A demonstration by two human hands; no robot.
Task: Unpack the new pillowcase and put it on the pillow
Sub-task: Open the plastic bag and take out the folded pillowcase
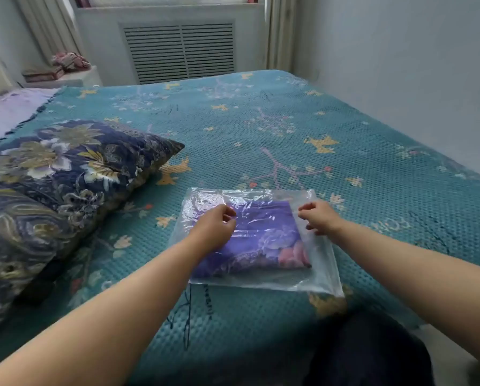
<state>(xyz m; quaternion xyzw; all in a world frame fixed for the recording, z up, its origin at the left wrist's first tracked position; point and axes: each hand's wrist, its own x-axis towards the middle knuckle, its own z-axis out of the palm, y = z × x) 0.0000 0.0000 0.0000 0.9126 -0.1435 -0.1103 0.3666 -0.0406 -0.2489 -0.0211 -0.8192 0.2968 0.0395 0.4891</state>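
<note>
Barely started: pillowcase (264,238) (purple floral, folded) is seen sealed inside clear plastic bag (321,270), laid flat on bedspread (261,129) near the front edge. Left hand (215,228) is curled on the bag's top film, seemingly pinching it; right hand (318,217) is curled at the bag's right edge, grip can't be told for sure. Left to do: bag opened, case pulled out, unfolded, fitted. Pillow (66,174) lies to the left w/ a dark floral cover on, apart from the bag. Folded cloths (58,68) sit far back. Nothing is seen blocking the way.

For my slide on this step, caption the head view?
Both hands, left and right, work at a clear plastic bag holding the folded purple pillowcase, beside the pillow.
</note>
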